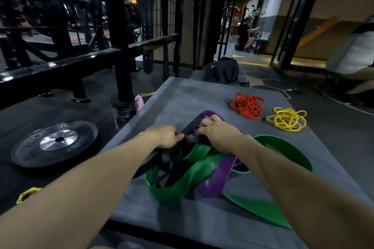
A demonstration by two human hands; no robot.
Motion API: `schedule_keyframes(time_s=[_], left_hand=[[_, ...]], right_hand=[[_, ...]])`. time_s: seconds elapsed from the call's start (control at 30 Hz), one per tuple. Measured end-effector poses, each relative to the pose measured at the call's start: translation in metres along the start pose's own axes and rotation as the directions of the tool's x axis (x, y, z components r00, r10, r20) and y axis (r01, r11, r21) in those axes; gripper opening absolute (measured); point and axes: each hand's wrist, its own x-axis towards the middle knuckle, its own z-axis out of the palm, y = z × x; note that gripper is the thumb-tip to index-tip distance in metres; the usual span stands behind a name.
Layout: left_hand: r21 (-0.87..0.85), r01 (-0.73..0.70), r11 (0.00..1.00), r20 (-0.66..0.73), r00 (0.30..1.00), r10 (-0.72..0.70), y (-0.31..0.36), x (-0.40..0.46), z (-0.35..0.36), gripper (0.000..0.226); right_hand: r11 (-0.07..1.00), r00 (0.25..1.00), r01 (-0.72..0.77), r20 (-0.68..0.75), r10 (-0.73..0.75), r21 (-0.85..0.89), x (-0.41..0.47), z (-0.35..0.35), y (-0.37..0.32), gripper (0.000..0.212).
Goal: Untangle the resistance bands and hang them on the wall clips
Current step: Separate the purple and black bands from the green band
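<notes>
A tangle of wide bands lies on the grey mat (182, 95) in front of me: a green band (283, 153), a purple band (218, 176) and a black band (192, 125) wound through one another. My left hand (166, 136) pinches the black band at its near end. My right hand (217, 129) grips the same black band where it crosses the purple one, fingers curled over it. A coiled red band (248, 106) and a coiled yellow band (287, 119) lie apart at the far right of the mat. No wall clips are in view.
A black weight plate (55, 143) lies on the floor to the left, with a black steel rack (60, 68) behind it. A dark bag (221, 69) stands beyond the mat's far edge. One person kneels far back and another sits at right (352, 54).
</notes>
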Motion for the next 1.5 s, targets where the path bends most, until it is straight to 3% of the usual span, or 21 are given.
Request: schedule_keyframes(time_s=[0.1,0.27,0.5,0.63,0.9,1.0,1.1,1.23,1.3,1.43,1.5], left_hand=[[-0.124,0.008,0.992,-0.042,0.999,-0.014,-0.002,-0.006,0.0,0.046],[-0.509,-0.085,0.857,-0.397,0.906,-0.146,-0.001,-0.024,-0.057,0.038],[-0.665,-0.289,0.688,-0.599,0.758,-0.26,0.019,-0.05,-0.136,0.031],[-0.793,-0.408,0.453,-0.577,0.743,-0.34,0.023,-0.058,-0.173,0.027],[-0.804,-0.515,0.296,-0.592,0.738,-0.325,0.045,-0.067,-0.23,0.025],[-0.835,-0.509,0.212,-0.551,0.782,-0.292,0.058,-0.064,-0.232,0.019],[-0.869,-0.42,0.263,-0.486,0.824,-0.29,0.057,-0.051,-0.21,0.018],[-0.936,-0.291,0.196,-0.349,0.829,-0.437,0.041,-0.03,-0.169,0.027],[-0.949,-0.218,0.227,-0.305,0.815,-0.492,0.035,-0.024,-0.153,0.033],[-0.836,-0.114,0.537,-0.34,0.875,-0.345,0.037,-0.007,-0.129,0.036],[-0.577,0.066,0.814,-0.26,0.93,-0.26,0.045,-0.007,-0.122,0.029]], right_hand=[[0.993,0.997,-0.06,-0.032,0.064,0.102,-0.011,-0.004,0.005,0.032],[0.972,0.97,-0.157,-0.159,0.186,0.176,-0.033,-0.016,0.022,0.022],[0.868,0.907,-0.352,-0.103,0.409,0.35,-0.056,-0.066,0.041,0.015],[0.817,0.853,-0.412,-0.144,0.502,0.404,-0.063,-0.095,0.053,0.013],[0.713,0.764,-0.462,-0.17,0.622,0.528,-0.059,-0.128,0.076,0.005],[0.686,0.752,-0.478,-0.149,0.643,0.548,-0.06,-0.125,0.082,0.004],[0.66,0.786,-0.48,-0.051,0.616,0.578,-0.068,-0.108,0.085,0.017],[0.641,0.819,-0.481,0.045,0.572,0.598,-0.083,-0.075,0.087,0.003],[0.605,0.812,-0.496,0.086,0.578,0.623,-0.089,-0.059,0.086,0.005],[0.548,0.782,-0.535,0.131,0.609,0.643,-0.09,-0.039,0.087,0.013],[0.538,0.777,-0.53,0.121,0.618,0.656,-0.087,-0.033,0.088,0.013]])
